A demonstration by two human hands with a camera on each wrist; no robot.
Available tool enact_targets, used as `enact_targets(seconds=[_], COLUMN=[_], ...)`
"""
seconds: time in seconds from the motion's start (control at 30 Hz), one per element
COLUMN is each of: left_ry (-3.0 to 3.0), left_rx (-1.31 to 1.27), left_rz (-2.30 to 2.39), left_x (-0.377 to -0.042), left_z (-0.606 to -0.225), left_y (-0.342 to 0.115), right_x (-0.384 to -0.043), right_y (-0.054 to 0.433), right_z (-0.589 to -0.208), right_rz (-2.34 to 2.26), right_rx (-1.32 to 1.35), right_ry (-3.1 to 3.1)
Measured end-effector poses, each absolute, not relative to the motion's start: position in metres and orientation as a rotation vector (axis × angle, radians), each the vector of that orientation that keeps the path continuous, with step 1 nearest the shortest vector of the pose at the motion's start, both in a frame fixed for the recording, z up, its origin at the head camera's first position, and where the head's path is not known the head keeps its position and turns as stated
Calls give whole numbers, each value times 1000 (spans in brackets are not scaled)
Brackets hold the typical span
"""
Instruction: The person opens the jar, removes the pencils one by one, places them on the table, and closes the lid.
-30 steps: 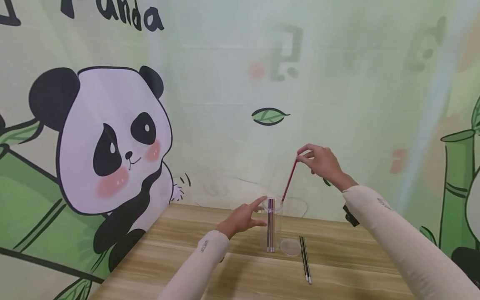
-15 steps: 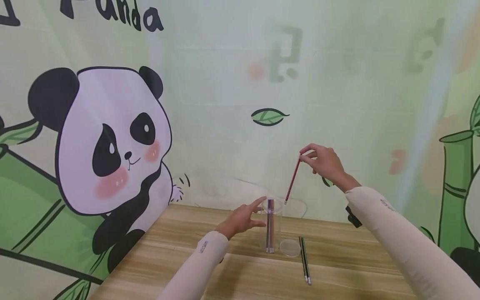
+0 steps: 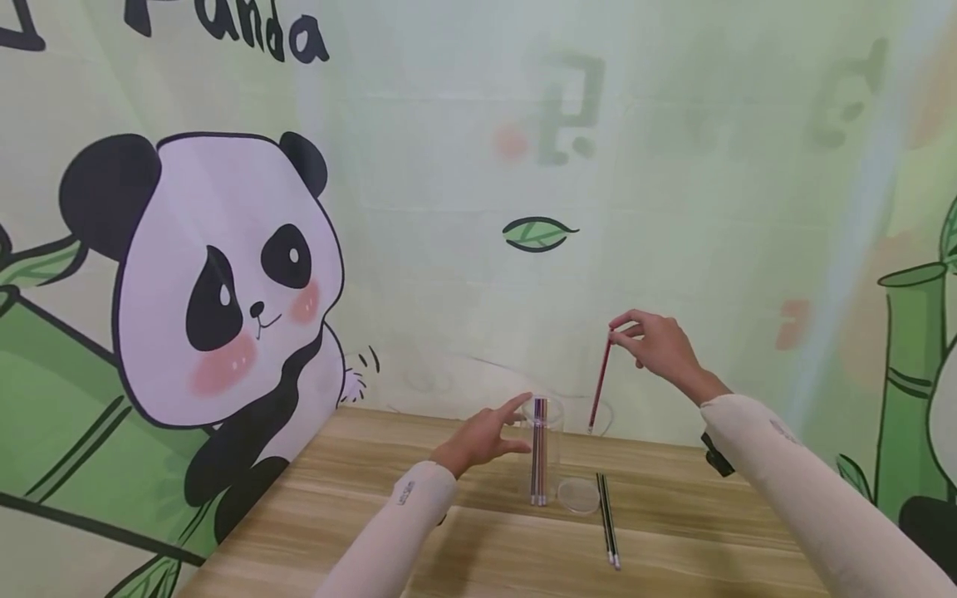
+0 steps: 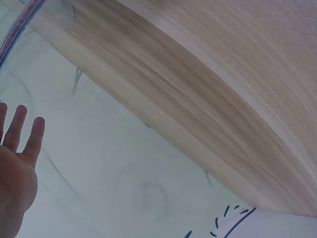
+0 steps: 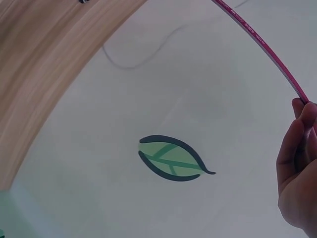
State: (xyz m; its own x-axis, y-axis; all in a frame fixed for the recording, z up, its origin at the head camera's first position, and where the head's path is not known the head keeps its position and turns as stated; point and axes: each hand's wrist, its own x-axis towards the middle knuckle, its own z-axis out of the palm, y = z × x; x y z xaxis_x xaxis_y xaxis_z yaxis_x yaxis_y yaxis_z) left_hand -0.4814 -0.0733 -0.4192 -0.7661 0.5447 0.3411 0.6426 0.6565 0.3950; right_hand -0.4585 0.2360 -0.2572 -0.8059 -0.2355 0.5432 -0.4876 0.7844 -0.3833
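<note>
In the head view, a clear cylindrical container (image 3: 555,465) stands upright on the wooden table with several pencils (image 3: 539,465) inside. My left hand (image 3: 482,436) is at its left side, index finger reaching the rim and thumb extended lower against the wall. Straight, spread fingers (image 4: 35,141) show in the left wrist view. My right hand (image 3: 658,345) is raised to the container's right and pinches a red pencil (image 3: 601,382) by its upper end. The pencil hangs down at a slight tilt, outside the container. Its printed red side shows in the right wrist view.
A round clear lid (image 3: 579,495) lies on the table (image 3: 695,531) just right of the container. Dark striped pencils (image 3: 608,523) lie side by side next to the lid. Behind the table's far edge hangs a printed backdrop (image 3: 449,291) with a panda and a leaf.
My right hand has moved right and somewhat down with the red pencil, whose lower end has gone from beside the container's rim to farther right. The left hand stays in place.
</note>
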Motion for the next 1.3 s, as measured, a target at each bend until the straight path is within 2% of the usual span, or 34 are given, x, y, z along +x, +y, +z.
enact_targets(seconds=[0.5, 1.3], left_ry=[-2665, -2693], left_rx=[-991, -971], left_rz=[-703, -733], left_x=[-480, -481], left_z=[-417, -419], left_y=[-77, -75], right_x=[-462, -468], right_y=[260, 275], right_z=[-322, -405], right_rz=[777, 903], right_rx=[539, 488], right_ry=[-2576, -2665])
